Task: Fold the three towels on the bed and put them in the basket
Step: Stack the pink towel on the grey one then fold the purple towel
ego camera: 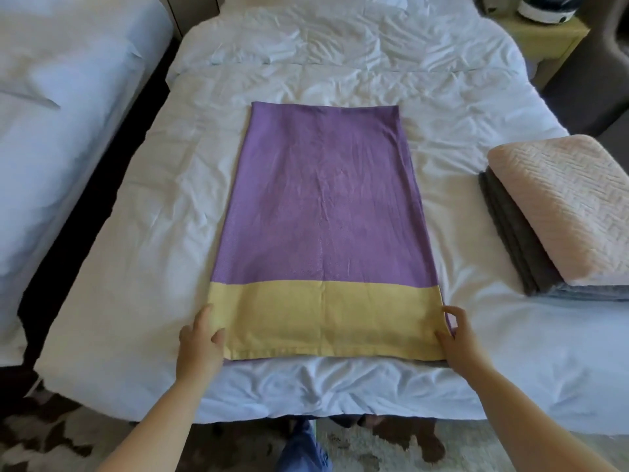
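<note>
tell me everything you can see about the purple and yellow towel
The purple and yellow towel is a woven-looking cloth, purple with a broad yellow band across its near end. It lies flat, lengthwise, in the middle of the white bed, lightly creased. A purple layer shows beneath its right edge. The left hand and right hand grip its near corners. Nothing else touches it.

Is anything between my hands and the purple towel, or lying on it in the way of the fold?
Nothing visible. The left hand and right hand touch the near corners of the purple towel, and the folded stack sits apart on the right.
</note>
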A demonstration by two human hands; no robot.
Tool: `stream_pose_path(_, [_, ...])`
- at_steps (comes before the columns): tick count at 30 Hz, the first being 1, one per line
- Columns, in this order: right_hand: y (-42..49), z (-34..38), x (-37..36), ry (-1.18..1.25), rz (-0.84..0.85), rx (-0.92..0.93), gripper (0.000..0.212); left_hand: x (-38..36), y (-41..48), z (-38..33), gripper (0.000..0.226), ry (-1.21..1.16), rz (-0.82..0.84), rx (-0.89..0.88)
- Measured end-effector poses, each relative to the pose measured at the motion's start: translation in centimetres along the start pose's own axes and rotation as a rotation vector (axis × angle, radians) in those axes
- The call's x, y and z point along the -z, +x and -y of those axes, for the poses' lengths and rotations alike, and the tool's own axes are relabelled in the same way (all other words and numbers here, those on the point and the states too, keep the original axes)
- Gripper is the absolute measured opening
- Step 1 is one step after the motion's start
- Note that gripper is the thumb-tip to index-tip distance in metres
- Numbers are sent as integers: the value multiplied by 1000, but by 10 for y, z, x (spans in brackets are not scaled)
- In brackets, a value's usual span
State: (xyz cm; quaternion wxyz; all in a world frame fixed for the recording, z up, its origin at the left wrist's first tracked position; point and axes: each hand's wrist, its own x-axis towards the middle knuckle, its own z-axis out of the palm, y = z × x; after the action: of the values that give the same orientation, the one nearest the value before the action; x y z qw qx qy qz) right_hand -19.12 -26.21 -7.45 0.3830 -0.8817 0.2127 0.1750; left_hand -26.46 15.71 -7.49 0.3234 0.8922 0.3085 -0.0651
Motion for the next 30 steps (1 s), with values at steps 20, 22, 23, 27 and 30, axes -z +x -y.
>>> stream_pose_path(20, [107, 181, 108, 1072, 62, 39, 9, 125, 158, -164, 15, -1358, 83, 170])
stream_pose_path(22, [142, 208, 106, 995, 85, 94, 17, 119, 205, -187, 16, -1289, 99, 133])
stream_pose_path(23, [160, 220, 104, 917, 94, 108, 24, 114, 229, -197, 24, -1212, 102, 108])
stream_pose_path(27, [227, 253, 86, 444, -67, 119, 38, 89, 310, -225, 33, -647, -21, -7])
stream_pose_path(30, [274, 271, 75, 200, -242, 146, 21, 72, 361, -242, 15, -492, -130, -42])
